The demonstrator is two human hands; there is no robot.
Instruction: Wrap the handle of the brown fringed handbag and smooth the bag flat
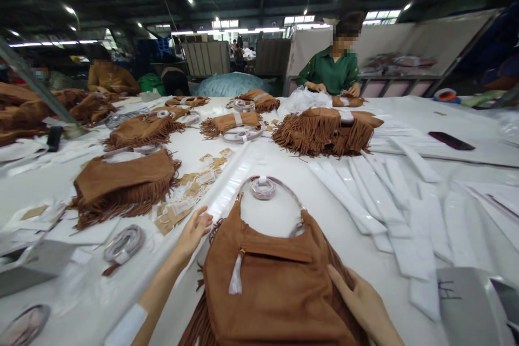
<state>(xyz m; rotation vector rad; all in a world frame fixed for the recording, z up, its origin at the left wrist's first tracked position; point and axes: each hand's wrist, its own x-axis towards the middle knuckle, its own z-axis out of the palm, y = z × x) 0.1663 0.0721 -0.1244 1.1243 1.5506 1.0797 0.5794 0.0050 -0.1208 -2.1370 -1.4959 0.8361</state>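
A brown suede-look fringed handbag point(263, 292) lies in front of me, its zip pocket facing up. A wrapped tassel point(235, 275) hangs from the zip pull. The bag's wrapped handle point(290, 190) arches away from me, with a coiled wrapped strap point(263, 188) at its top. My right hand point(360, 300) grips the bag's right side, thumb on the front and fingers partly hidden behind the edge. Just left of the bag's upper corner is my left hand point(195, 231), fingers loosely extended and slightly bent, with nothing visible in them.
Paper tags point(178, 211) lie left of the bag, beside another fringed bag point(125, 181) and a coiled strap point(124, 244). White padded strips point(397, 200) spread on the right, near a grey box point(466, 303) and a phone point(451, 140). A co-worker point(333, 67) stands across the table.
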